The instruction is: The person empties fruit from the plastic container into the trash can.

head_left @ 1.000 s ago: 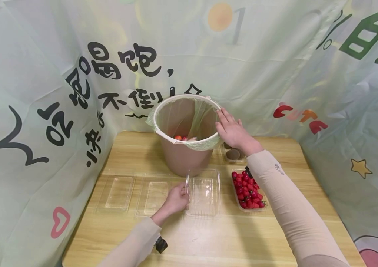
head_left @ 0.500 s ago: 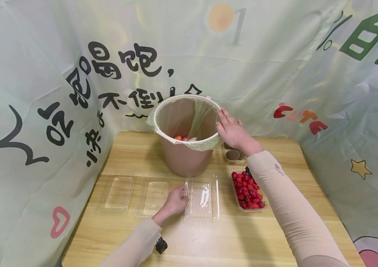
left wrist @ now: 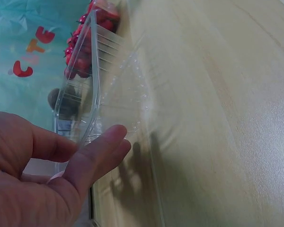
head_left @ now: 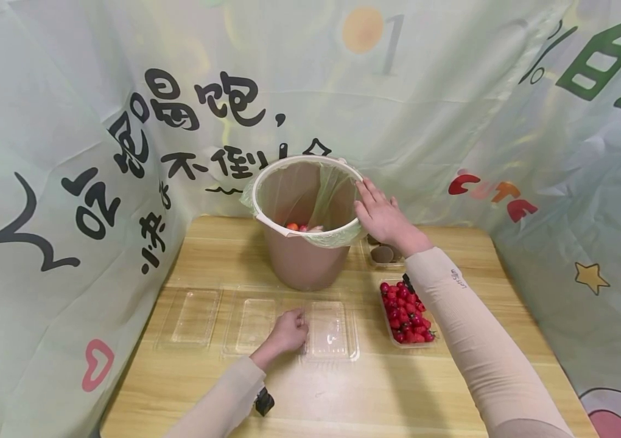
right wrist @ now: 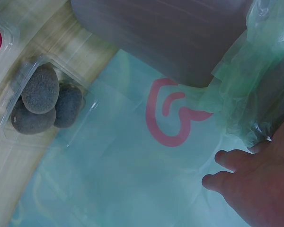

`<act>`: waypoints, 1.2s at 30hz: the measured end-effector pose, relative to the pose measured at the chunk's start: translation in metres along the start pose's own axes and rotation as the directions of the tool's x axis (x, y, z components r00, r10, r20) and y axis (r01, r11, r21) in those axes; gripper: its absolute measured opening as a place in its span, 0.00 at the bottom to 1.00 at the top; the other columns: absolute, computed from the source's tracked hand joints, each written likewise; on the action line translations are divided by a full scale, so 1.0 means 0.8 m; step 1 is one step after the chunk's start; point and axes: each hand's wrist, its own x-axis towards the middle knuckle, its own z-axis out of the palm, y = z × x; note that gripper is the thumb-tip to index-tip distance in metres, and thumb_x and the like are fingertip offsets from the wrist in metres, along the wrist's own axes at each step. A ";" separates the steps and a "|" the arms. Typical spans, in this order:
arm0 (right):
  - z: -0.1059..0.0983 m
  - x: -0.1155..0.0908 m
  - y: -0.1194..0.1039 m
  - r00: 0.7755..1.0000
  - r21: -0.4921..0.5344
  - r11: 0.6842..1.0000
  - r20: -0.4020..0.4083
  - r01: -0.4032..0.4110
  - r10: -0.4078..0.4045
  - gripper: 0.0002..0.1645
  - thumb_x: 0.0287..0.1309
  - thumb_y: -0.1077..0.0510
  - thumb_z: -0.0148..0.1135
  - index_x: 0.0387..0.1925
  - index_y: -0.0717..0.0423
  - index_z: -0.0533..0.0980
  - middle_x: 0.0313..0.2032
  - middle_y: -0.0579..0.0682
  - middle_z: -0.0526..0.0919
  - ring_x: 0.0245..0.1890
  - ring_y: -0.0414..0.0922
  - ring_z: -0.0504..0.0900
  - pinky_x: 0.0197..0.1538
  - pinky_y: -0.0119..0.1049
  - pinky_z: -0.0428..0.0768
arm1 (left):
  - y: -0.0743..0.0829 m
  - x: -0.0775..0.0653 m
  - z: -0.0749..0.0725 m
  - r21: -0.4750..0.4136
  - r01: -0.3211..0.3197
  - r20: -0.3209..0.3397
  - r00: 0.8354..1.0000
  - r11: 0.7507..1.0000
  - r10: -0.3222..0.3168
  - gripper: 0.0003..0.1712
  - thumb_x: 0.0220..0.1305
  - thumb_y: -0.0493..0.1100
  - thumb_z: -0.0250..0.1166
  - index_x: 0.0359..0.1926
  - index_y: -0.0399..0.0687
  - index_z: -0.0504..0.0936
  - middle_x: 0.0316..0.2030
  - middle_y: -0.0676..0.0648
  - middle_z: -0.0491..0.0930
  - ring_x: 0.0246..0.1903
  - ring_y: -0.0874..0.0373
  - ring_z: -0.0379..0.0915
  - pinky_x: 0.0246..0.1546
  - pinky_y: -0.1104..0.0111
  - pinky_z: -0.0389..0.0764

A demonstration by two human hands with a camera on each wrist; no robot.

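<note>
A clear plastic box (head_left: 329,328) stands on the table, in front of a brown bucket (head_left: 307,264). My left hand (head_left: 287,331) pinches its left edge; in the left wrist view, thumb and fingers lie on either side of the box's rim (left wrist: 95,56). On the bucket's right rim rests my right hand (head_left: 382,213), with straight fingers. A thin green bag (head_left: 343,234) lines the bucket and folds over its white rim. Inside the bucket lie red and orange round things (head_left: 295,227), partly hidden by the front rim.
Two more clear boxes (head_left: 195,316) (head_left: 252,316) stand in a row at the left. A box of small red fruits (head_left: 406,316) is at the right. Behind it, a box holds brown kiwifruit (right wrist: 40,90), partly under my right arm. Printed cloth (head_left: 420,115) encloses the table's back and sides.
The clear box in my left hand has come down from a tilt to stand flat on the table. My left hand has shifted slightly; the right hand stays on the bucket.
</note>
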 end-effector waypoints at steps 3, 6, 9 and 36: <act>0.001 0.001 -0.001 1.000 0.004 1.000 -0.003 0.002 -0.002 0.40 0.82 0.42 0.28 0.86 0.52 0.40 0.86 0.55 0.36 0.84 0.67 0.44 0.80 0.74 0.41 | -0.001 -0.001 -0.002 -0.024 0.014 0.010 1.000 1.000 -0.014 0.33 0.71 0.29 0.56 0.73 0.16 0.60 0.18 0.56 0.67 0.16 0.65 0.71 0.21 0.70 0.82; 0.001 0.001 -0.002 1.000 0.009 1.000 -0.005 0.004 -0.004 0.40 0.81 0.42 0.28 0.86 0.52 0.40 0.86 0.55 0.36 0.84 0.67 0.44 0.80 0.74 0.41 | -0.001 -0.001 -0.003 -0.020 0.018 0.008 1.000 1.000 -0.018 0.34 0.71 0.29 0.55 0.73 0.15 0.58 0.16 0.57 0.66 0.14 0.64 0.72 0.19 0.69 0.81; 0.001 0.001 -0.004 1.000 0.017 1.000 -0.005 0.005 -0.005 0.40 0.81 0.42 0.28 0.86 0.52 0.40 0.86 0.55 0.36 0.84 0.67 0.44 0.80 0.74 0.41 | -0.001 -0.002 -0.004 0.005 0.020 0.005 1.000 1.000 -0.020 0.34 0.72 0.30 0.55 0.73 0.15 0.58 0.15 0.57 0.66 0.14 0.65 0.71 0.19 0.74 0.76; 0.001 -0.019 0.035 0.986 0.260 0.965 -0.144 -0.047 0.087 0.41 0.83 0.38 0.34 0.82 0.59 0.55 0.79 0.66 0.61 0.77 0.67 0.64 0.81 0.61 0.59 | 0.079 0.008 -0.151 0.057 -0.138 -0.419 0.895 0.989 0.149 0.18 0.74 0.33 0.53 0.58 0.33 0.83 0.42 0.32 0.88 0.35 0.44 0.85 0.29 0.68 0.83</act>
